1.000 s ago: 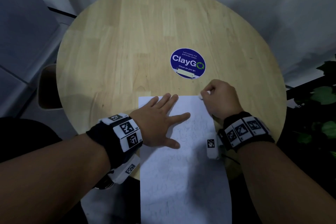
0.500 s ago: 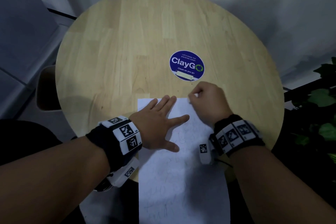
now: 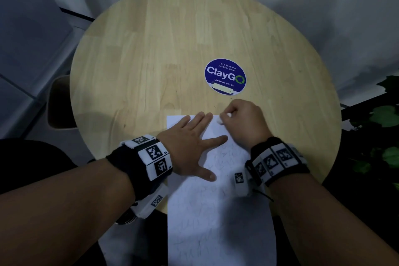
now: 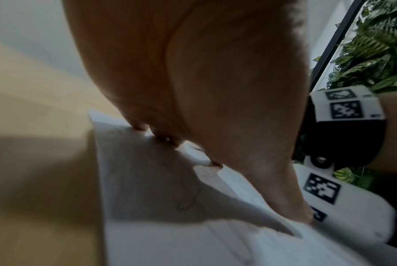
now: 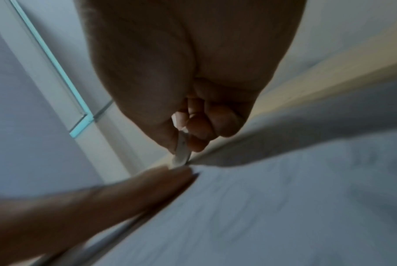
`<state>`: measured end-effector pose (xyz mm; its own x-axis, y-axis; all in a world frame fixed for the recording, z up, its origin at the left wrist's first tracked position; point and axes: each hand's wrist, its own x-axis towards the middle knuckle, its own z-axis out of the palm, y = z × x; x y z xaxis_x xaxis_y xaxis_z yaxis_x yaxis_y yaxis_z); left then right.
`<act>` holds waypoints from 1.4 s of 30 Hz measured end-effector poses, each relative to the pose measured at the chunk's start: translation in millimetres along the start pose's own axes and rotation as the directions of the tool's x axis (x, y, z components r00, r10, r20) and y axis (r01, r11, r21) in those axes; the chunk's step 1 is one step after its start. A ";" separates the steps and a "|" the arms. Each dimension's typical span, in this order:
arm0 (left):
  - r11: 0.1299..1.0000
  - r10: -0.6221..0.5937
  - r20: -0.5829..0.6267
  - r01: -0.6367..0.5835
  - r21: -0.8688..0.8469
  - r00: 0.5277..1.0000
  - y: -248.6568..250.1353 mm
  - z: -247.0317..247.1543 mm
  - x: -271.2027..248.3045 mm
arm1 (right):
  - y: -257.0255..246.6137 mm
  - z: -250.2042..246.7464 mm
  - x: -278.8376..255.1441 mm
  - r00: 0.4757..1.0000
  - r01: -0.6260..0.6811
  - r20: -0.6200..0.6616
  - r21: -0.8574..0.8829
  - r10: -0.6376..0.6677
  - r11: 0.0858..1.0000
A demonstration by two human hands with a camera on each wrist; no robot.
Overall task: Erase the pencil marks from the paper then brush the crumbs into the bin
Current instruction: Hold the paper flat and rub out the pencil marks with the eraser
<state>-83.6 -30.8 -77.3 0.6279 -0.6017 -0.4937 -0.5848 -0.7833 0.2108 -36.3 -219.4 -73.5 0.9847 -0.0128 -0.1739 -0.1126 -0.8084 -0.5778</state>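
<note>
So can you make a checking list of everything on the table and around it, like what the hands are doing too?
Surface: round wooden table, with a blue ClayGo sticker on it.
Job's things: paper with faint pencil scribbles, hanging over the near table edge; white eraser at the paper's far edge; what may be the bin is on the floor left of the table.
Clutter: nothing seen.
Hands: left hand flat, pressing the paper; right hand pinching the eraser.
Cables: thin black cord by the right wrist camera.
Surroundings: grey wall, green plant on the right.
</note>
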 end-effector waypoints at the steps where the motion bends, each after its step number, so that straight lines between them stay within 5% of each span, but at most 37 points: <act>1: 1.000 -0.002 0.000 0.002 0.002 1.000 0.1 -0.2 -0.6 | 5.0 -4.5 3.4 0.999 -0.034 -0.012 0.034 0.035 0.999; 10: 0.992 -0.117 0.171 0.105 0.073 0.978 -22.9 -17.3 -38.9 | 12.7 -9.0 2.7 0.994 -0.109 -0.001 0.104 0.110 0.989; 13: 0.990 -0.123 0.169 0.109 0.088 0.978 -20.1 -16.6 -42.7 | -6.2 -4.5 -1.8 1.000 -0.004 -0.022 0.070 0.005 0.998; 16: 0.990 -0.114 0.158 0.100 0.098 0.981 -19.2 -18.3 -41.1 | -28.5 12.8 -10.5 0.989 0.116 0.087 0.045 -0.120 0.992; 19: 0.990 -0.109 0.164 0.094 0.102 0.980 -20.7 -18.8 -40.7 | -18.2 13.4 -6.2 0.993 0.010 0.117 0.047 -0.015 0.999; 22: 0.991 -0.100 0.152 0.085 0.104 0.983 -19.7 -16.2 -40.0 | 1.6 -8.4 7.2 0.994 -0.114 0.013 0.062 0.113 0.992; 25: 0.992 -0.097 0.149 0.085 0.089 0.984 -18.0 -15.2 -38.7 | -0.9 -11.6 5.6 0.992 -0.102 -0.076 0.046 0.105 0.994; 29: 0.994 -0.092 0.161 0.081 0.078 0.983 -20.3 -15.8 -39.7 | -16.5 9.9 -13.0 0.996 -0.034 0.080 0.077 0.028 0.996; 32: 0.994 -0.088 0.150 0.077 0.076 0.985 -21.0 -14.7 -40.2 | 8.7 1.1 -3.6 0.986 -0.169 0.026 0.128 0.168 0.977; 35: 0.995 -0.081 0.130 0.073 0.062 0.988 -23.2 -11.0 -40.3 | 29.8 -31.9 6.6 0.925 -0.327 -0.074 0.337 0.371 0.883; 37: 0.997 -0.065 0.107 0.059 0.059 0.992 -25.7 -9.6 -40.7 | 24.0 -45.9 7.7 0.908 -0.307 -0.057 0.585 0.415 0.751; 42: 0.997 -0.057 0.079 0.052 0.064 0.995 -31.3 -15.1 -55.1 | -38.4 -9.7 -10.0 0.853 -0.491 0.390 0.825 0.347 0.280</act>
<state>-92.1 24.5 -43.9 0.6178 -0.5417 -0.5701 -0.5829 -0.8020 0.1304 -40.5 -193.9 -41.9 0.7489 -0.0614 -0.6599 -0.6252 0.2648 -0.7341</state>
